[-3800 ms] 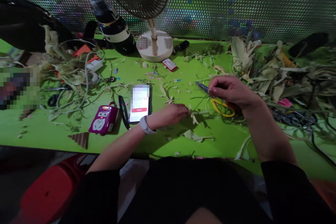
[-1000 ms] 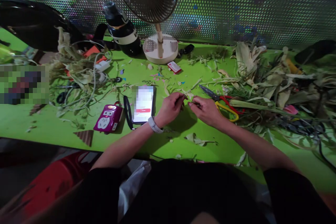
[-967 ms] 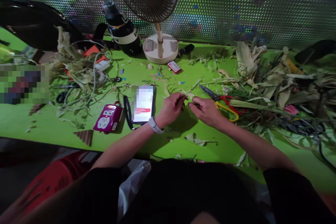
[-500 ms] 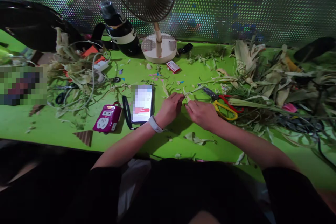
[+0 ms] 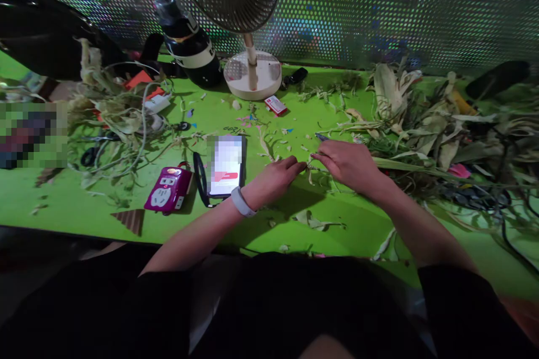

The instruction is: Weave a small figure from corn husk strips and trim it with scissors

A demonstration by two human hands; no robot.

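My left hand (image 5: 278, 178), with a pale band on its wrist, is closed with its fingertips pinching a thin, twisted strip of dry corn husk (image 5: 310, 168). To the right, my right hand (image 5: 347, 164) has its thumb and forefinger pressed together on the same strip, close to the left fingertips. The strip's far part trails from behind the left hand as a pale length (image 5: 264, 146). Scissors lie beneath the right hand; only their dark blade tip (image 5: 321, 137) shows past the knuckles. A loose piece of leaf (image 5: 314, 220) rests on the green table below both hands.
A lit phone (image 5: 227, 185) and a purple power socket (image 5: 168, 189) lie left of my hands. Behind stand a fan (image 5: 252, 87) and a black bottle (image 5: 193, 56). Dry husks (image 5: 391, 95) pile up at the right, with more husks and cables (image 5: 113, 106) at the left.
Both hands have moved rightward, the right one farther and slightly up, so it now covers the scissors' handles. A short stretch of husk shows between the fingertips. The view has shifted slightly.
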